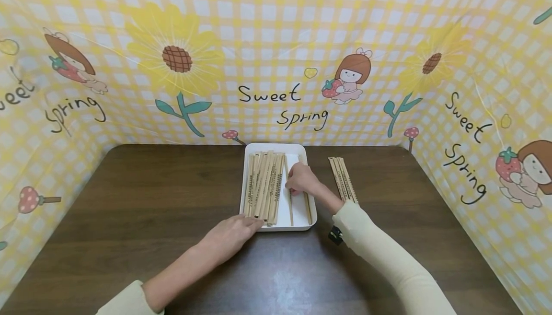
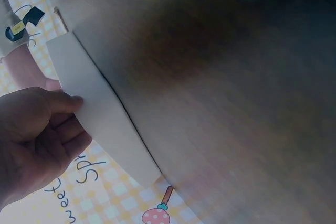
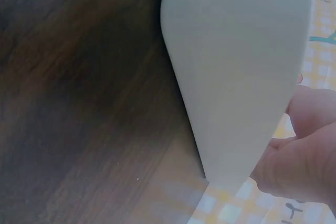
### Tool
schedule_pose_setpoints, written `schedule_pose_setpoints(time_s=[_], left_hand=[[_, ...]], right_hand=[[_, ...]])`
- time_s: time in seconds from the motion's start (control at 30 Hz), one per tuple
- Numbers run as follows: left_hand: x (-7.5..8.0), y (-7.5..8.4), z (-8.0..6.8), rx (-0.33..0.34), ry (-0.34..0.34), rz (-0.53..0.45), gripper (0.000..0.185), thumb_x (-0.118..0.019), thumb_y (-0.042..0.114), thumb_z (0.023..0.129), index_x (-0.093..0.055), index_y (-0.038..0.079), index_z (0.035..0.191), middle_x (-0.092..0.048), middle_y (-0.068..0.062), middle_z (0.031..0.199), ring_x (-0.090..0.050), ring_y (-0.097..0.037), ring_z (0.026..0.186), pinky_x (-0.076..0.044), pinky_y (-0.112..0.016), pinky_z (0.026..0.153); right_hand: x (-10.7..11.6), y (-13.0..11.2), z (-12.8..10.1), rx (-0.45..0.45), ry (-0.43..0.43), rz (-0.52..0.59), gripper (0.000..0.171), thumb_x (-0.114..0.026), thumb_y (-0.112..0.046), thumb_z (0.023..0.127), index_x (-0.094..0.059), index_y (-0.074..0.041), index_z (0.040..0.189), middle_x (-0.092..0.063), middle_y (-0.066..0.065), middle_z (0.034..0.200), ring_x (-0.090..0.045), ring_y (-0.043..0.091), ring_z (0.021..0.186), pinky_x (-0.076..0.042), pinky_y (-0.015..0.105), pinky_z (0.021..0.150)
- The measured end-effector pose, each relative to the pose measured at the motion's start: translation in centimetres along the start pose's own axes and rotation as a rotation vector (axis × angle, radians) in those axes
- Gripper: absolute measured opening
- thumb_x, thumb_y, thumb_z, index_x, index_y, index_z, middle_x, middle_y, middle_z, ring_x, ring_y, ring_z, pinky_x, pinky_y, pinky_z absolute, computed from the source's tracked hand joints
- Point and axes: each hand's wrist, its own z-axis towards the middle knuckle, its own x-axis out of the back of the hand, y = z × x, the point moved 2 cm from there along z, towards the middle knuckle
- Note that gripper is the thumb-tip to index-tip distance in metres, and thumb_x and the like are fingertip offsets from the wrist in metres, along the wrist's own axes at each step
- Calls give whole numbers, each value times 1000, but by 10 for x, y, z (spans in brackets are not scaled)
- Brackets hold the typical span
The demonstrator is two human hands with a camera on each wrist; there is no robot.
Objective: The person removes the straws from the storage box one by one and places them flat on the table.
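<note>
A white tray (image 1: 279,227) stands on the table with a dense row of paper-wrapped chopsticks (image 1: 264,185) along its left side. My left hand (image 1: 230,236) holds the tray's near left corner; in the left wrist view its thumb lies against the outer wall. Over the tray's right half, the curled fingers of my right hand (image 1: 300,179) pinch a slim chopstick packet (image 1: 291,212), seen nearly edge-on. Another packet (image 1: 308,209) lies along the right wall, partly behind that hand. The right wrist view has the tray wall covering the fingertips.
Several more chopstick packets (image 1: 342,178) lie side by side on the brown table (image 1: 172,185), right of the tray and beyond my right forearm. A yellow checked cloth (image 1: 267,41) with printed flowers encloses the back and sides.
</note>
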Motion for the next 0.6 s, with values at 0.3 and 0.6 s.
schedule_pose_setpoints(time_s=[0.3,0.6], left_hand=[[0,0,0,1,-4,3,37,-68,-9,79,-68,2,115,-71,-13,103,-69,-29,94,-59,-38,78],[1,0,0,8,-17,0,35,-67,-8,82,-68,1,116,-71,-15,105,-68,-30,97,-59,-39,81]], right_hand=[[-3,-1,0,-32,-1,-2,15,-68,3,83,-63,8,97,-65,12,68,-69,19,55,-59,27,54],[5,-5,-3,-58,1,21,38,-67,1,85,-60,10,121,-67,12,74,-70,19,58,-60,28,56]])
